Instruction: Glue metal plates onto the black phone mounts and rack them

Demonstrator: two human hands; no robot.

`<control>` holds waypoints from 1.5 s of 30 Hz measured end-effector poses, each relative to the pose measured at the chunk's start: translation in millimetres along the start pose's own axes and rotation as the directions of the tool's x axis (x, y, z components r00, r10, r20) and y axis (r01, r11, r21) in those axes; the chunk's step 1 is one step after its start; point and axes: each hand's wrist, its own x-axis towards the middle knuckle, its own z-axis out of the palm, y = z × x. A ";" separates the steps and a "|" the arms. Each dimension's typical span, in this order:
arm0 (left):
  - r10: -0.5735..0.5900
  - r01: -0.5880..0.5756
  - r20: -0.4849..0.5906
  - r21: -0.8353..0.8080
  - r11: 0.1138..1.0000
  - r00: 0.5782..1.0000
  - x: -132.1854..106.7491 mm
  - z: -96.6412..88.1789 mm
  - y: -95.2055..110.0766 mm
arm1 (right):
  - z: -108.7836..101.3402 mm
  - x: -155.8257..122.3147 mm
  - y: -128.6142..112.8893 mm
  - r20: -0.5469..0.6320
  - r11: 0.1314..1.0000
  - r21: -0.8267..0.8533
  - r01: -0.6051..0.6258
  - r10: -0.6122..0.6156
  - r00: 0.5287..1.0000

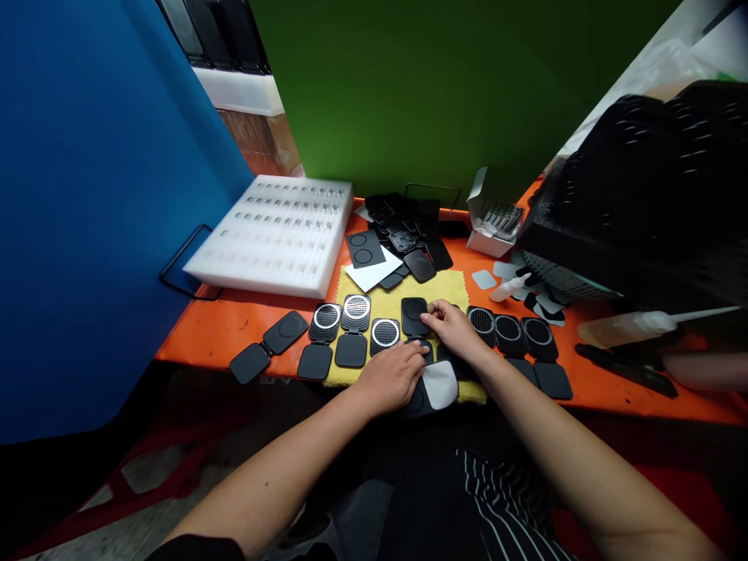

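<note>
Black and smooth, the small folding case (415, 315) lies in the middle of the yellow cloth (444, 290). The right hand (453, 327) pinches its right edge with bent fingers. The left hand (390, 378) lies flat, palm down, at 7 o'clock from the case, with its fingertips pressing on the lower flap. I think one hand holds the case still so the other can work on it. The soft cloth likely keeps the shiny parts from getting scratched.

A grey rounded pad (439, 385) sits at 5 o'clock from the case, just beside the left hand.

At 9 o'clock, three open cases with silver rings (356, 308) lie in a row. At 3 o'clock, three more open cases (508, 327) with dark mesh circles lie side by side. The neat rows look like sorting, but I cannot be sure.

At 12 o'clock there is a messy pile of black parts (403, 230). At 10 o'clock sits a white foam tray (274, 234) with rows of slots. At 2 o'clock stands a small open box (491, 222). A squeeze bottle (634, 326) lies at 3 o'clock, far out on the orange table (234, 319).

I cannot read any words or brand names anywhere.
</note>
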 end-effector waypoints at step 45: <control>-0.388 0.268 -0.072 -0.607 0.748 0.919 22.1 -29.7 3.3 | -45.0 -56.3 -50.1 -0.328 0.895 -0.387 0.222 -0.359 0.874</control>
